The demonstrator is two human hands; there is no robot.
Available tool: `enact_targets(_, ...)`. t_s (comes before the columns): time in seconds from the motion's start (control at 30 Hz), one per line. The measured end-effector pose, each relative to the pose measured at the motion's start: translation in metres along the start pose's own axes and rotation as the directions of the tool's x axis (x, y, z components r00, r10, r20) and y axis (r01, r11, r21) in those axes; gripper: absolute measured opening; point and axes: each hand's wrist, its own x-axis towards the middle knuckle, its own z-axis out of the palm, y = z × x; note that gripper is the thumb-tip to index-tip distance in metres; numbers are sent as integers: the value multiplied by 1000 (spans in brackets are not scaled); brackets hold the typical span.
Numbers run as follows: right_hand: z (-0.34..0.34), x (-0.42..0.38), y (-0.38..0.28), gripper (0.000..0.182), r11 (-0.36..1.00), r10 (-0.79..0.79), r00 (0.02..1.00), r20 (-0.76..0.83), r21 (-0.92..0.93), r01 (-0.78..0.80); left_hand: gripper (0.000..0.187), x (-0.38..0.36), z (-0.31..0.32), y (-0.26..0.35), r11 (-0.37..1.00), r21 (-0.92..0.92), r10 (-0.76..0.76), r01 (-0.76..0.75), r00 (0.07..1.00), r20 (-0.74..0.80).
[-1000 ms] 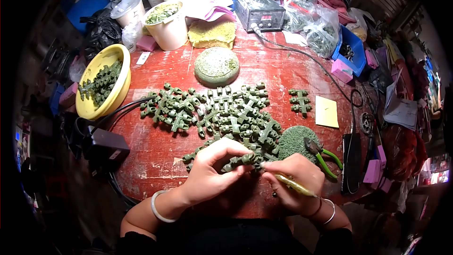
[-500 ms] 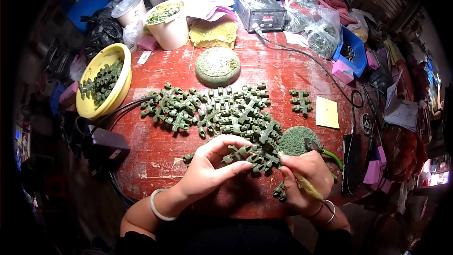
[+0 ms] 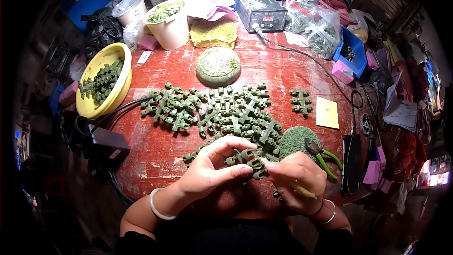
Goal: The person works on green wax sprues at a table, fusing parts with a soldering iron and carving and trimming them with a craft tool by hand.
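Note:
My left hand (image 3: 202, 169) pinches a dark green branched part (image 3: 246, 159) between thumb and fingers, held above the front of the table. My right hand (image 3: 300, 177) is closed round a slim tool (image 3: 306, 191) with a yellowish end showing below the fingers. The front of that tool is mostly hidden, and its kind cannot be made out. The right fingertips are close against the right end of the green part. Just beyond both hands lies a pile of similar green parts (image 3: 231, 113). Green-handled pliers (image 3: 326, 158) lie right of my right hand, their head on a round green pad (image 3: 295, 142).
A yellow basin (image 3: 126, 82) with green parts stands at left, beside a dark box (image 3: 109, 144) with cables. Several white buckets (image 3: 171, 33), a yellow sponge (image 3: 213, 34), a round block (image 3: 218, 68) and a control box (image 3: 261, 14) sit behind. A yellow note (image 3: 327, 112) lies at right.
My right hand has shifted slightly left, bringing its fingertips closer to the held green part. More of the pliers' handles now shows. The left hand has barely moved.

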Motion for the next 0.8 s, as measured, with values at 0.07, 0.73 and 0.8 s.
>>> enact_targets(0.07, 0, 0, -1, 38, 1000, 6, 1000, -12, 4, -6, 42, 0, 0, 1, 997, -56, -47, 47, 999, 0)
enact_targets(0.73, -6, 0, 2, 37, 996, 89, 995, 50, 4, -89, 39, 0, 0, -3, 967, 235, 85, -100, 994, 71)
enact_targets(0.8, -6, 0, 1, 37, 989, 86, 988, 126, 108, -99, 39, 1, -1, -4, 961, 248, 107, -122, 992, 74)
